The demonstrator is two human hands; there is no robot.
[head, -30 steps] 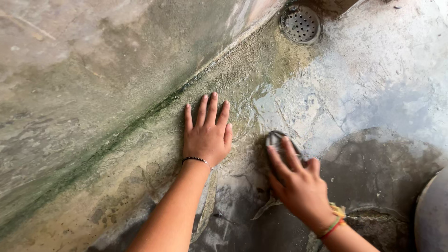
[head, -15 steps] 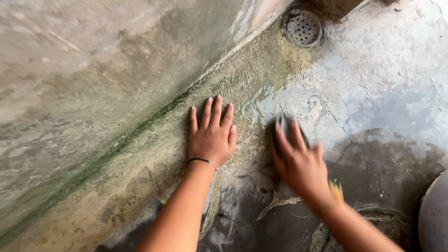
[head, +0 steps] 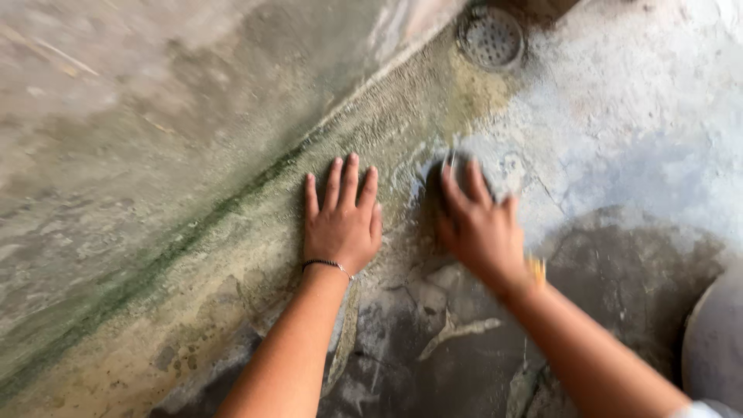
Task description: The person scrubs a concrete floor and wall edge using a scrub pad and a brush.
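Fingers (head: pixel 464 186) of right hand (head: pixel 480 232) over scrubber (head: pixel 443 172) | left hand (head: pixel 340 220) flat on floor (head: pixel 619 139)

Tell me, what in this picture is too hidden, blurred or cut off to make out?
- Head view: the dark scrubber lies mostly under the right hand; its kind is unclear.
- Right hand: motion blur smears the fingers and yellow wristband.
- Pale round thing: cut by the right edge.
- Drain grate: top clipped by the frame.
- Left hand covers the floor beneath.
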